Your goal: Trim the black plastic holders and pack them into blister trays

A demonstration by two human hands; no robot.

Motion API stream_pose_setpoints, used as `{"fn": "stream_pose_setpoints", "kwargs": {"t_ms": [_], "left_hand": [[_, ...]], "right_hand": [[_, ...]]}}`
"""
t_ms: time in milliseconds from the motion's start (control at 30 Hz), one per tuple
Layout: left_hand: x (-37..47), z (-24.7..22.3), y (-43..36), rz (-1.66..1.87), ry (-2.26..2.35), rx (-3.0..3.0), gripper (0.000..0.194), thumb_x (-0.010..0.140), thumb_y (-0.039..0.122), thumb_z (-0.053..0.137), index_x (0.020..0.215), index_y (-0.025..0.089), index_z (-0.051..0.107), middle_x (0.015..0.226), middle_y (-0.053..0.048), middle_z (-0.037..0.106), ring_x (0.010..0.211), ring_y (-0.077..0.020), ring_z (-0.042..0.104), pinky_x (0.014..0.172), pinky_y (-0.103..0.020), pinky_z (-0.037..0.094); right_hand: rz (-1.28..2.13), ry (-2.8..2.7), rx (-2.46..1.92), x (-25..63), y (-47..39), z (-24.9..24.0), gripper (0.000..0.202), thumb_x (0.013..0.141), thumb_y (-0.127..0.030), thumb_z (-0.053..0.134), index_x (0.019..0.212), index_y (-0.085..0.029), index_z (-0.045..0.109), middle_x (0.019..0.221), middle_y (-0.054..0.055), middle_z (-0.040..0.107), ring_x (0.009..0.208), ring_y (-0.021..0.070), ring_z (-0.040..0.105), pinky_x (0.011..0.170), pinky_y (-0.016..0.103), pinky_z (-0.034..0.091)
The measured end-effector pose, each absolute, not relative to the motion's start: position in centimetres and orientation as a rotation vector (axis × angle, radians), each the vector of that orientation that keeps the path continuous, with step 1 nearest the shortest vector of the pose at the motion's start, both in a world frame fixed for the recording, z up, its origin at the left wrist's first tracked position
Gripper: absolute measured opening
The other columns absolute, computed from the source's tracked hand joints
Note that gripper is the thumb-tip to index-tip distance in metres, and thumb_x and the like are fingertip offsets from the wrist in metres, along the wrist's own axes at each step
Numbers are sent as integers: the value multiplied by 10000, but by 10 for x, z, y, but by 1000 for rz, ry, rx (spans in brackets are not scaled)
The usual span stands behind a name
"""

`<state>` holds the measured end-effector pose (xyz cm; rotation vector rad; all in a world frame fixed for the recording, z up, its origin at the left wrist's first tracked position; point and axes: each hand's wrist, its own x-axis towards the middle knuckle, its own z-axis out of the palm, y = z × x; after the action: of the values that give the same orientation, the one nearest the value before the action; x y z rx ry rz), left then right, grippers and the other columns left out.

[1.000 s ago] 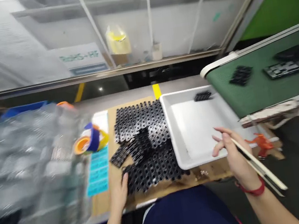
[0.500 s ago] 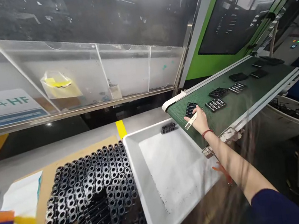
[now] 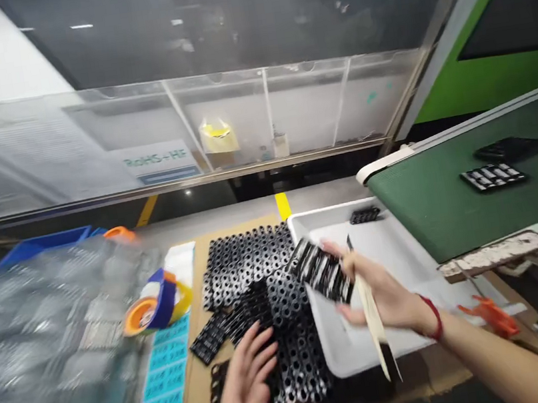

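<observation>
Right hand [image 3: 384, 295] grips flat ribbed black part [image 3: 321, 272] and slim pale tool [image 3: 369, 311] above smooth white tray [image 3: 401, 252]; left hand [image 3: 248, 383] empty, fingers spread near glossy holed pieces [image 3: 244, 259].

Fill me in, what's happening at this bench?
A person's right hand holds a slotted black part and a slim pale tool over the left side of a white tray. The left hand is open above the near part of the black pieces laid out in rows; contact is unclear. One small black piece lies in the tray's far end, and more parts sit on the green belt.
</observation>
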<state>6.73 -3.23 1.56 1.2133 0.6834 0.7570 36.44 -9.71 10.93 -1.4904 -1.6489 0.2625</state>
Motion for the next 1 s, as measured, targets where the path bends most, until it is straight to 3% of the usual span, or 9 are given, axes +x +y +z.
{"fn": "stream_pose_setpoints", "kwargs": {"t_ms": [100, 200, 300, 400, 500, 633, 733, 800, 1000], "left_hand": [[82, 27, -60, 703, 400, 1030, 1073, 615, 771, 781, 1522, 355, 388, 1609, -123, 407, 1451, -399, 432, 1183, -579, 387], [93, 47, -67, 762, 245, 996, 868, 652, 724, 794, 1385, 343, 528, 1445, -96, 559, 1350, -359, 533, 1129, -528, 453], [88, 66, -75, 850, 334, 1176, 714, 644, 611, 870, 1231, 313, 592, 1182, -53, 652, 1093, -271, 653, 941, -392, 565], [76, 78, -87, 859, 525, 1511, 644, 713, 501, 870, 1247, 339, 548, 1168, -25, 611, 1072, -223, 633, 908, -323, 554], [68, 84, -98, 822, 610, 1783, 664, 762, 423, 853, 1291, 368, 455, 1231, -22, 571, 1137, -217, 622, 968, -343, 545], [64, 90, -107, 766, 619, 1887, 803, 697, 455, 893, 1310, 354, 384, 1258, -39, 590, 1131, -232, 657, 942, -363, 578], [63, 96, -111, 755, 639, 1887, 855, 631, 498, 921, 1290, 334, 401, 1186, -26, 656, 1048, -231, 698, 905, -367, 594], [62, 100, -113, 744, 658, 1895, 824, 615, 496, 930, 1252, 325, 436, 1126, -6, 684, 969, -209, 713, 865, -347, 602], [60, 105, -118, 731, 653, 1921, 796, 604, 485, 940, 1225, 321, 469, 1086, 20, 707, 950, -177, 719, 870, -299, 596]], "right_hand": [[524, -1992, -1108, 304, -127, 119, 367, 748, -152, 759, 903, -253, 441, 1614, 150, 418, 1459, 292, 443, 1145, 373, 449], [544, -2056, -970, 284, -147, 118, 427, 809, -280, 833, 958, -260, 433, 1646, 133, 366, 1476, 308, 413, 1287, 455, 187], [519, -1727, -997, 274, -158, 114, 342, 900, -384, 749, 1062, -286, 464, 1498, 68, 578, 1387, 262, 540, 1304, 460, 123], [605, -1321, -1001, 261, -165, 118, 247, 1052, -485, 439, 1166, -324, 588, 1034, -18, 760, 1041, 207, 703, 1308, 476, 69], [738, -1177, -1001, 249, -170, 126, 464, 1062, -556, 336, 1090, -313, 730, 811, -16, 695, 807, 174, 681, 1284, 468, 220], [952, -1122, -1055, 235, -175, 132, 203, 1025, -298, 569, 1165, -332, 711, 885, -28, 731, 855, 127, 709, 1182, 376, 427], [1032, -1012, -1054, 225, -179, 130, 159, 992, -244, 632, 1105, -338, 692, 875, -38, 752, 833, 108, 727, 957, 264, 583], [1020, -954, -1048, 220, -182, 130, 85, 981, -253, 652, 1014, -318, 697, 828, -42, 746, 788, 95, 722, 834, 208, 607], [950, -953, -1092, 217, -187, 128, 43, 977, -268, 658, 959, -288, 693, 767, -32, 726, 748, 103, 704, 785, 217, 609]]}}
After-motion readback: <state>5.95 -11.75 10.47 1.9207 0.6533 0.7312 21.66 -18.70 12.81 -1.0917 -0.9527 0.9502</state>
